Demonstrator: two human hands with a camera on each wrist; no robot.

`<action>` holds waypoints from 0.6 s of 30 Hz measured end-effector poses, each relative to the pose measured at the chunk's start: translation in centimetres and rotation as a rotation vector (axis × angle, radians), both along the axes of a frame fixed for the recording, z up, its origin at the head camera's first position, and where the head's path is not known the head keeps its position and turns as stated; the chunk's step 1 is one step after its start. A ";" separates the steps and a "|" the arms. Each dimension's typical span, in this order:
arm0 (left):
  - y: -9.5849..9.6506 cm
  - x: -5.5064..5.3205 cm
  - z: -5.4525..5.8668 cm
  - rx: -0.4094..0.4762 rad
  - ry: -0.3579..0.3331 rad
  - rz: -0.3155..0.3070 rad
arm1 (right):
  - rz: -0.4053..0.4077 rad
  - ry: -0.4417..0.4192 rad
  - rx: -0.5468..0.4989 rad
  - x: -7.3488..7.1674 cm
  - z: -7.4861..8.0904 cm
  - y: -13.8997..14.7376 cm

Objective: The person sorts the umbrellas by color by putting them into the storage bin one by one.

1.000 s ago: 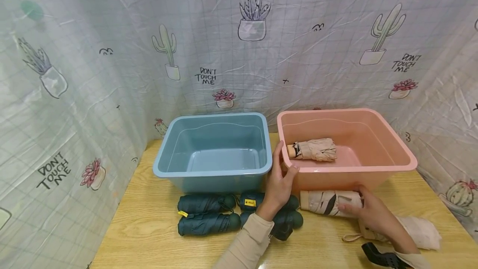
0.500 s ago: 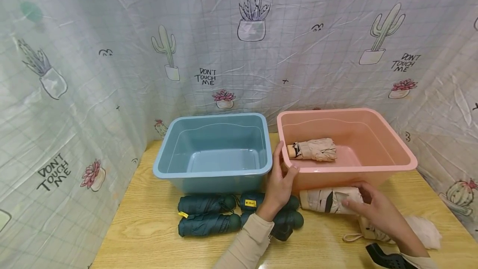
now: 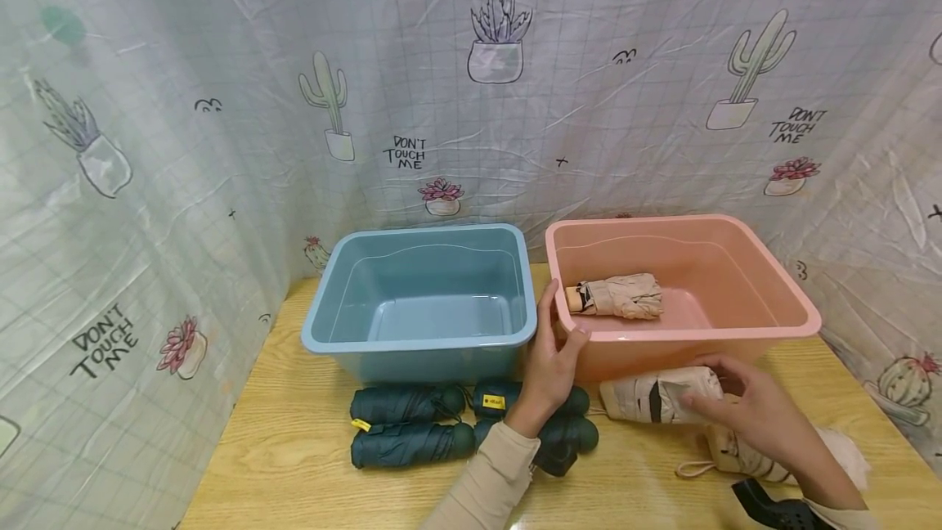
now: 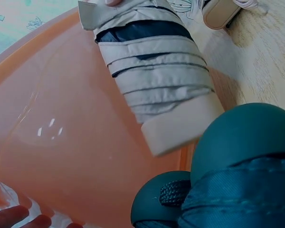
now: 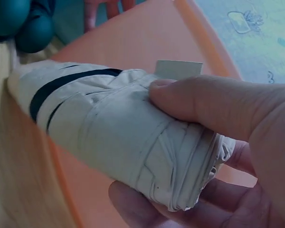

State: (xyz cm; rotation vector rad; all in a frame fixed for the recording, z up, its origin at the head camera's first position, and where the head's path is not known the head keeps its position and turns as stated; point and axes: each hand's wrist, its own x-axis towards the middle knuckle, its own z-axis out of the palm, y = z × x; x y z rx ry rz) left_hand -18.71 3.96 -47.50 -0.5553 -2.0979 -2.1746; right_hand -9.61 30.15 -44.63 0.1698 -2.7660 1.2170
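Folded beige umbrella [image 3: 636, 399] with a dark band is gripped at its right end by my right hand [image 3: 761, 419], thumb on top and fingers underneath in the right wrist view. It is slightly tilted before the pink bin [image 3: 684, 334]; its pale handle [image 4: 183, 124] points left. My left hand [image 3: 548, 362] holds the bin's front left corner, thumb at the front and fingers along the left side. Another beige umbrella [image 3: 621, 296] lies inside that bin. A third one [image 3: 758, 456] rests on the table, partly hidden under my right forearm.
A blue bin [image 3: 419, 346] stands left of the pink one. Several dark green folded umbrellas [image 3: 412, 442] lie before the bins, some partly behind my left forearm. A patterned curtain [image 3: 412, 88] hangs behind the wooden table [image 3: 272, 464].
My right hand has raised the beige umbrella slightly off the table and shifted it a little right. The left hand and both bins stay where they were.
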 end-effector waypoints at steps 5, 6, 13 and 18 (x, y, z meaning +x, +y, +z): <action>0.0 0.0 0.0 0.000 -0.002 0.004 | -0.044 -0.020 0.089 0.2 1.2 0.8; 0.0 0.0 -0.1 0.000 0.001 0.002 | -0.050 -0.026 0.097 0.2 1.4 1.0; 0.0 0.0 -0.1 -0.009 -0.006 0.001 | -0.083 -0.037 0.133 0.7 2.9 2.5; 0.1 0.0 0.0 -0.009 -0.015 0.004 | -0.083 -0.026 0.153 0.9 4.2 3.3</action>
